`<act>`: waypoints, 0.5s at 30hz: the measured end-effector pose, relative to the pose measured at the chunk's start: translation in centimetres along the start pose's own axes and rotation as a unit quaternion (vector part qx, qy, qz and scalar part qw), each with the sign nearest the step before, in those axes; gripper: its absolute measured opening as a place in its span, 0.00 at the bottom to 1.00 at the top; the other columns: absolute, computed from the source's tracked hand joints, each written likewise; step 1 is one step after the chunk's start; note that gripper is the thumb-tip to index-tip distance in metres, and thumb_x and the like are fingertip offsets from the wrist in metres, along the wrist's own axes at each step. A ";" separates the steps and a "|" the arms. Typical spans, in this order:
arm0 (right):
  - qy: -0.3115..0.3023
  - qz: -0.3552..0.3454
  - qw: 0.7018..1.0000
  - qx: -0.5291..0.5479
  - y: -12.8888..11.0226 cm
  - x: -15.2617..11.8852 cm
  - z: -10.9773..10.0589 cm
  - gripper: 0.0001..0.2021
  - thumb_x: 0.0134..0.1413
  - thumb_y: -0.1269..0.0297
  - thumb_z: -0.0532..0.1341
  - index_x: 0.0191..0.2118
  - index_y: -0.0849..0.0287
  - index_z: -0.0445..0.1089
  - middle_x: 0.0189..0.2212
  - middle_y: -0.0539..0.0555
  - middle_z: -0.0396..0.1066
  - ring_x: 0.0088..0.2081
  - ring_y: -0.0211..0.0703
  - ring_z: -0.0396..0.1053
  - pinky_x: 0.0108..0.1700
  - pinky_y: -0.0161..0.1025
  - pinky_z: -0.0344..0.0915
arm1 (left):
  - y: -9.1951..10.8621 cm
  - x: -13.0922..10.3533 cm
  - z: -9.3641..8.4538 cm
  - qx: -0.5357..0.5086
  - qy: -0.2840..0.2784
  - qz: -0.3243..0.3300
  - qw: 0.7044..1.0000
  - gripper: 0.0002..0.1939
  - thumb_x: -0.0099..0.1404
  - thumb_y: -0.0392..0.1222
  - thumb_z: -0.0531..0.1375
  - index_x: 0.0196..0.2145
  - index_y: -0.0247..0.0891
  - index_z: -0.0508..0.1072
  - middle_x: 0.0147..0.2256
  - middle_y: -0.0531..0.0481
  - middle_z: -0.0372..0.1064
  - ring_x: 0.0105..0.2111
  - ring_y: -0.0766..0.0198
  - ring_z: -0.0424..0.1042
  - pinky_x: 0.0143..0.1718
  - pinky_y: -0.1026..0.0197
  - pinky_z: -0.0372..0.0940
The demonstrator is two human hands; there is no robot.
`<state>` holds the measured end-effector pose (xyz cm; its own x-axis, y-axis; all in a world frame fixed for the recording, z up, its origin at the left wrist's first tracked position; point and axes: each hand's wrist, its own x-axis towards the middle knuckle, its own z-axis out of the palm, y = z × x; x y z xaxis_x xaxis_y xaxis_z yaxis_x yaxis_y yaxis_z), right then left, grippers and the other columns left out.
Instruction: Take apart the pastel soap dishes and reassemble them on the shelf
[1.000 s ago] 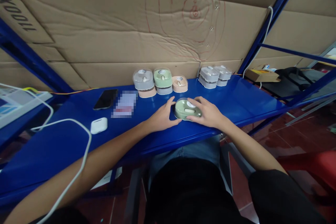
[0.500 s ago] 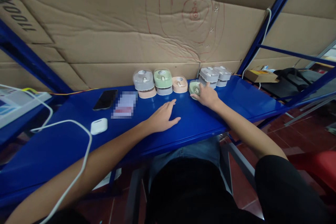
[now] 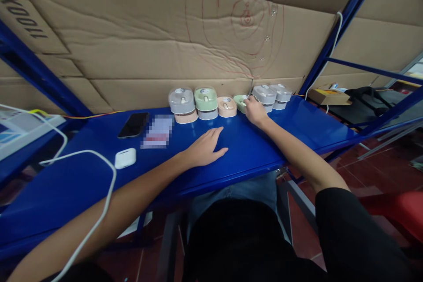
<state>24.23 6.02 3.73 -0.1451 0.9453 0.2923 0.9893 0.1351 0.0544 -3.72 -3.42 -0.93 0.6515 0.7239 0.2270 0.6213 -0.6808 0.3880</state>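
Right of centre: right hand (image 3: 255, 110) had its grip half-curled against low green box (image 3: 239, 103); firmness hidden, couldn't tell. Left hand (image 3: 205, 147) lay open, empty. Sideways shove risked bumping peach box (image 3: 227, 108) or nearer grey stack (image 3: 265, 94).

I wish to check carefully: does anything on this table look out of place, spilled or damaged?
I see no spill or damage. Only the loose white cable stands out a little: it curves over the blue table and crosses the left forearm in this view, which looks untidy. The boxes stand upright.
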 end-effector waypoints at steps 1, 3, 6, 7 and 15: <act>0.012 -0.014 1.000 0.008 -0.3 0.0 0.0 0.22 0.78 0.69 0.48 0.65 0.65 0.72 0.67 0.72 0.69 0.58 0.63 0.78 0.59 0.54 0.73 | 0.0 0.0 0.0 -0.001 0.003 0.002 1.000 0.42 0.77 0.60 0.57 0.77 0.31 0.57 0.76 0.25 0.60 0.78 0.37 0.61 0.77 0.36 0.59; 0.038 -0.064 0.997 0.036 -1.1 -0.2 0.0 0.23 0.78 0.67 0.47 0.64 0.66 0.73 0.65 0.73 0.71 0.60 0.64 0.76 0.62 0.55 0.71 | -0.1 0.0 0.1 0.000 0.008 0.007 1.000 0.41 0.77 0.60 0.57 0.76 0.32 0.58 0.76 0.25 0.60 0.77 0.36 0.61 0.77 0.36 0.59; 0.058 -0.171 0.981 0.078 -2.3 -0.3 0.5 0.25 0.76 0.59 0.54 0.67 0.68 0.72 0.70 0.73 0.69 0.70 0.65 0.68 0.72 0.57 0.64 | -0.2 0.0 0.1 0.004 0.014 0.013 1.000 0.39 0.77 0.60 0.57 0.75 0.33 0.59 0.76 0.26 0.62 0.77 0.37 0.62 0.77 0.36 0.59; 0.056 -0.197 0.975 0.084 -2.7 -0.3 0.7 0.28 0.74 0.55 0.57 0.70 0.69 0.69 0.73 0.73 0.66 0.74 0.66 0.64 0.74 0.58 0.60 | -0.2 0.0 0.2 0.004 0.015 0.013 1.000 0.39 0.77 0.60 0.57 0.75 0.33 0.60 0.76 0.26 0.62 0.77 0.37 0.62 0.77 0.37 0.59; 0.080 -0.163 0.979 0.087 -4.1 -2.3 -0.4 0.26 0.75 0.49 0.55 0.59 0.66 0.77 0.58 0.73 0.78 0.63 0.69 0.72 0.70 0.61 0.62 | -0.3 -0.1 0.3 -0.006 0.017 0.009 1.000 0.40 0.77 0.59 0.58 0.76 0.31 0.59 0.76 0.24 0.61 0.78 0.36 0.61 0.77 0.35 0.58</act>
<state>20.51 3.20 3.20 -0.4405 0.7865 0.4328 0.8749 0.4841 0.0107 -3.82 -3.28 -1.34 0.6475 0.7145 0.2651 0.6040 -0.6932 0.3932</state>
